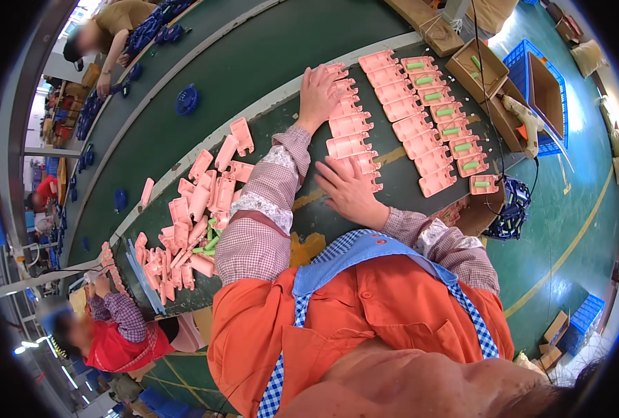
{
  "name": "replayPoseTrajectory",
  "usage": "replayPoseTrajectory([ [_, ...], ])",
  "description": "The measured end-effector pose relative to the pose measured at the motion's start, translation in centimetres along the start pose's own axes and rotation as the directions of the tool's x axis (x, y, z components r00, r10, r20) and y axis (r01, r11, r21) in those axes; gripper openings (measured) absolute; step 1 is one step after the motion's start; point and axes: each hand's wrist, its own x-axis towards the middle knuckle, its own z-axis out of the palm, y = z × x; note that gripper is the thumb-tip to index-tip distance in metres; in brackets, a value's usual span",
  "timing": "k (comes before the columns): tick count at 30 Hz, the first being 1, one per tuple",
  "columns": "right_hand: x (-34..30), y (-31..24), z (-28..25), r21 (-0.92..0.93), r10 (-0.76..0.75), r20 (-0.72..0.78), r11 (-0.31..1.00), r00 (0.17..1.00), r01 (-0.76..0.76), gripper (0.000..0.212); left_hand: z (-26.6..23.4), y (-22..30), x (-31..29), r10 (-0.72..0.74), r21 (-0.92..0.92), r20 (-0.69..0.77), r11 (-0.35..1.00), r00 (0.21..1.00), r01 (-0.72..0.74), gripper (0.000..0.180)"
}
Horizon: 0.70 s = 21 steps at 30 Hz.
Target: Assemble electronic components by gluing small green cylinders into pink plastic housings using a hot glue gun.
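1. Now, eyes on the hands, well apart from each other at upper centre: the left hand (318, 97) lies splayed over the top shells of the left column (350, 125), fingers spread; the right hand (351, 191) fans out by its lower end, its contact unclear. Push unevenly and that column could buckle, shells riding over one another.

2. Over to the middle column (412, 118), just right of the left one: a sideways shove could knock these two lines together and skew both.

3. Upper right, the right column carries green tubes (470, 166); a bump there might jolt a tube out of place, if nothing fixes it.

4. Watch the lowest shell (483, 184) of that line, close to the tabletop (401, 209) edge: a careless right elbow could tip it off.

5. Centre left, the left sleeve (264, 188) runs right beside the heaped pile (198, 198); a quick pull back could drag shells down, and loose tubes (212, 242) may roll.

6. Far right, the glue gun (529, 129) trails a cord (536, 167): snag that, and the gun could topple.
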Motion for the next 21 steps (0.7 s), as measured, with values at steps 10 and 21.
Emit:
replayPoseTrajectory([
  [10,-3.5,5.2,-1.2,-0.057,-0.014,0.014,0.998,1.0,0.015,0.052,1.7,5.3,0.2,-0.197,-0.029,-0.057,0.98,0.979,0.196,0.045],
  [21,-6.3,6.6,-3.4,0.046,-0.036,-0.009,0.998,0.999,0.036,0.053,2.1,8.4,0.5,-0.259,-0.065,-0.116,0.965,0.959,0.253,0.051],
])
